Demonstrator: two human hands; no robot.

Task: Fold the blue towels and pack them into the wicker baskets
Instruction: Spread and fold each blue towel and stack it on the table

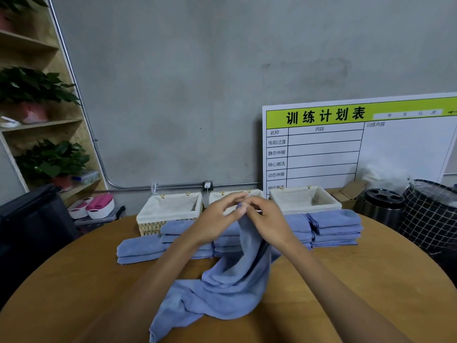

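A loose blue towel [222, 288] hangs from both my hands and trails crumpled onto the round wooden table [74, 293]. My left hand [217, 219] and my right hand [267, 219] meet above the table's middle and pinch the towel's top edge together. Behind them lie stacks of folded blue towels: one at the left [141, 248], one partly hidden by my hands [225, 241], one at the right [333, 229]. Three white-lined wicker baskets stand at the table's far edge: left [170, 214], middle [254, 194] mostly hidden, right [304, 199].
A white schedule board [358, 142] leans on the grey wall behind the baskets. A black metal bin [383, 206] and a checked hamper [430, 214] stand at the right. A shelf with potted plants [44, 100] and a dark case [32, 219] are at the left.
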